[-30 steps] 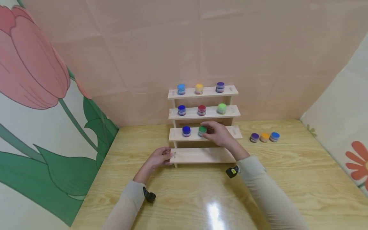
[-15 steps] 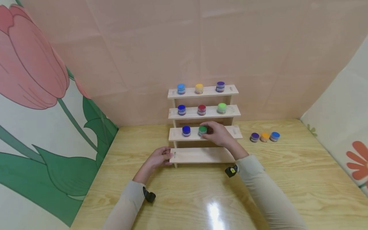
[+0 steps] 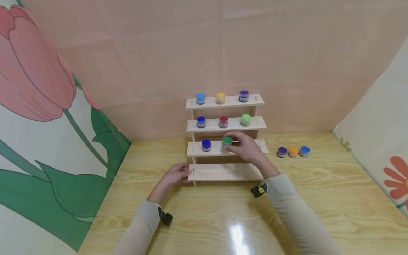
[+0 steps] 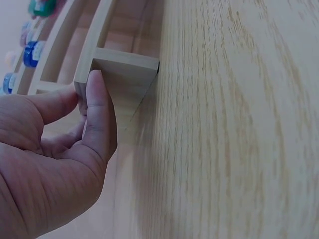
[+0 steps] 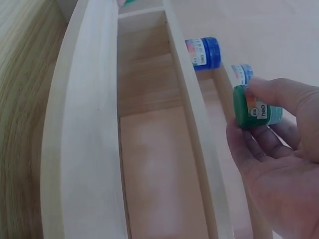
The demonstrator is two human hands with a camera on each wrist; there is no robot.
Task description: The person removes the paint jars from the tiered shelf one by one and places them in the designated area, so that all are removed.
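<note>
My right hand (image 3: 245, 147) pinches a small green-lidded paint jar (image 3: 227, 141) between thumb and fingers at the third shelf down of a pale wooden step rack (image 3: 223, 172). In the right wrist view the green jar (image 5: 251, 107) is held by its sides, label showing. Whether its base touches the shelf is hard to tell. A dark blue jar (image 3: 206, 145) stands left of it on the same shelf. My left hand (image 3: 175, 174) grips the left end of the lowest shelf; the left wrist view shows thumb and fingers around the board's end (image 4: 82, 82).
On the top shelf stand light blue (image 3: 200, 98), yellow (image 3: 220, 98) and purple (image 3: 243, 96) jars. The second shelf bears dark blue (image 3: 201, 122), red (image 3: 223, 122) and light green (image 3: 245, 120) ones. Purple (image 3: 282, 152), orange (image 3: 293, 152) and blue (image 3: 304, 151) jars sit on the table right of the rack.
In the last half second my right hand has shifted slightly right and up with the green jar, widening its distance from the dark blue one. My left hand stays on the rack.
</note>
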